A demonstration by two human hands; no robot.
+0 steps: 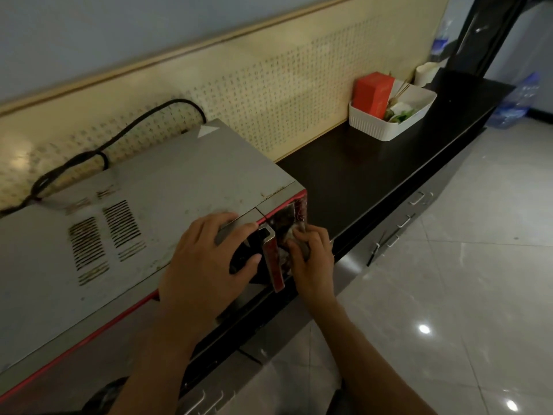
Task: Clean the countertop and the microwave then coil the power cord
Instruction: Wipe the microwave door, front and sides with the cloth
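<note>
Two bare forearms reaching up from the bottom edge toward the front corner of the microwave (143, 187), which sits on the dark countertop (359, 175) against a pegboard wall. Left hand (206, 262) spread flat over the top front edge, fingers straight and slightly apart, thumb hanging down over the dark door glass, bracing rather than gripping. Right hand (311, 259) curled against the control panel beside the upright door handle (273, 259), fingers bunched together around something small and dark, probably a wiping pad or cloth, though too blurred to say for certain. Judged as the microwave-cleaning stage, with the front face being scrubbed. Power cord (98, 154) lying in loose loops behind the back edge of the top, not yet coiled. White basket (374, 127) holding a red box (372, 94) standing well apart, farther along the counter. Best done with steady downward pressure from the left palm to stop the whole unit sliding on the smooth counter. Short strokes with the right, working around the handle and into the seam between door and panel, where grime likely collects. Worth keeping pressure light over any buttons, and keeping moisture out of the vent slots (104, 235) on top. Speckled marks visible across the grey top suggest that surface needs a pass too. Counter and cord apparently left for afterwards.
</note>
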